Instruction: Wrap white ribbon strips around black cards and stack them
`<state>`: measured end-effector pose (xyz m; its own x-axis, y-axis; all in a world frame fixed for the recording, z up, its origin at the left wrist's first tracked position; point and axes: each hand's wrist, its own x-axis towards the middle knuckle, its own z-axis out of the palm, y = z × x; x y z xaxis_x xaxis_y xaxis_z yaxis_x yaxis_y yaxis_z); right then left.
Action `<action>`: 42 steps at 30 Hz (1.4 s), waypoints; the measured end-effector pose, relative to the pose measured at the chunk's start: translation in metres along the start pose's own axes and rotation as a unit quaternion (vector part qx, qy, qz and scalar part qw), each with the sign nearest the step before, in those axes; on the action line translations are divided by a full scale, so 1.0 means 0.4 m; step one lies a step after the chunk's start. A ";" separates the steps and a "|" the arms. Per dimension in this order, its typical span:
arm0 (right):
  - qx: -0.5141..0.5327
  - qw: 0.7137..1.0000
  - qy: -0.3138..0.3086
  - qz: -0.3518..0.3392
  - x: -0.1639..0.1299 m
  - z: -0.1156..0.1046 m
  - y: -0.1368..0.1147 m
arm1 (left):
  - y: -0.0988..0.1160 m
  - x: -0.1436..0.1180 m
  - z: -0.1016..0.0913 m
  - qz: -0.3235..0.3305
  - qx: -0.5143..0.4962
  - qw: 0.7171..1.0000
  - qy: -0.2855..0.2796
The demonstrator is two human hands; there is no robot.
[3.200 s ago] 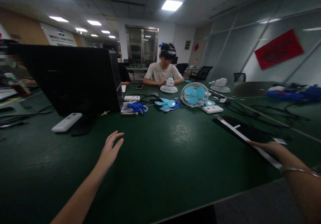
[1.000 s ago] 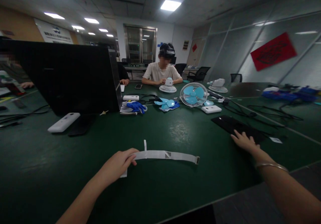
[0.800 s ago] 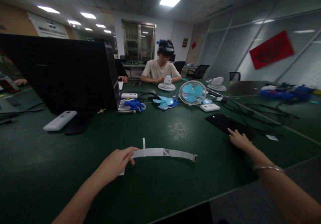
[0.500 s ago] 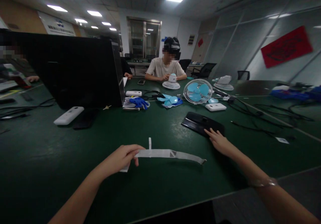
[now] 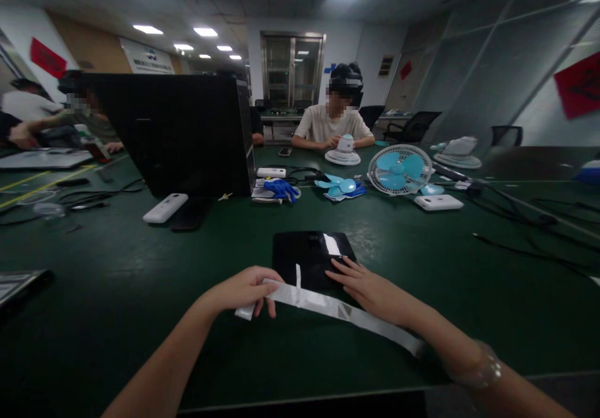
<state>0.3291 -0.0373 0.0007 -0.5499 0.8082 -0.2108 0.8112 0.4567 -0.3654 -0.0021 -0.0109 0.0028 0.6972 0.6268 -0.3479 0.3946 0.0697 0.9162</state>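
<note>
A long white strip (image 5: 328, 305) is pinched near its left end between the thumb and fingers of the left hand (image 5: 244, 290), low in the middle of the frame. From that grip the strip's long axis runs to the lower right, passing under the right forearm and ending near the wrist at the lower right. A short tab is seen standing up from the strip just right of the pinch. The right hand (image 5: 370, 287) is laid flat with fingers spread, its fingertips resting on the near right edge of a flat black panel (image 5: 309, 255); nothing is gripped by it. The panel lies just beyond the strip, between the two hands and slightly above them in the frame, so the strip's left part is touching or overlapping its near edge; which of the two cannot be told. Both hands are about equally near the panel. Bare green table (image 5: 140, 293) is left open to the left and right of the hands, while the table's near edge runs close below the strip.
</note>
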 end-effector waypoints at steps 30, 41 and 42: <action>-0.149 0.982 0.109 -0.039 0.075 0.029 -0.031 | -0.032 0.064 0.027 -0.014 0.317 0.905 0.282; -0.146 0.981 0.119 -0.052 0.087 0.044 -0.034 | -0.020 0.049 0.025 -0.021 0.369 0.885 0.284; -0.146 0.981 0.115 -0.051 0.087 0.044 -0.036 | -0.019 0.048 0.024 -0.020 0.369 0.885 0.283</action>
<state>0.2947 -0.0221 -0.0174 -0.5985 0.8003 0.0364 0.7955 0.5991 -0.0909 0.0139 -0.0070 -0.0129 0.3452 0.9380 -0.0315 0.8414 -0.2944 0.4532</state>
